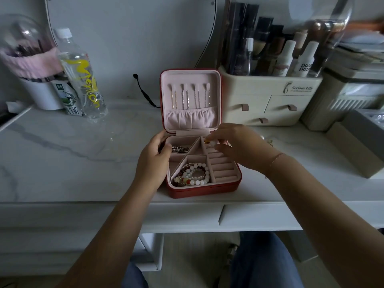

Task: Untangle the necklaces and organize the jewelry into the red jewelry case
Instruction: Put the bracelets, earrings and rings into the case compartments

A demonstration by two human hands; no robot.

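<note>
The red jewelry case (199, 192) lies open on the worktop (83, 152). The left hand (152, 161) curls round its left wall and holds it. The right hand (239, 146) is nearer the job. Its grip is narrow, pinching a small piece (209, 142), maybe a white bead earring, but it is blurry. The piece hangs just above the back end of the soft rows (223, 169), which run side to side. The raised lid (191, 80) stands close behind, so the open room is toward the front. Bead bracelets (195, 173) fill the front left pocket.
</note>
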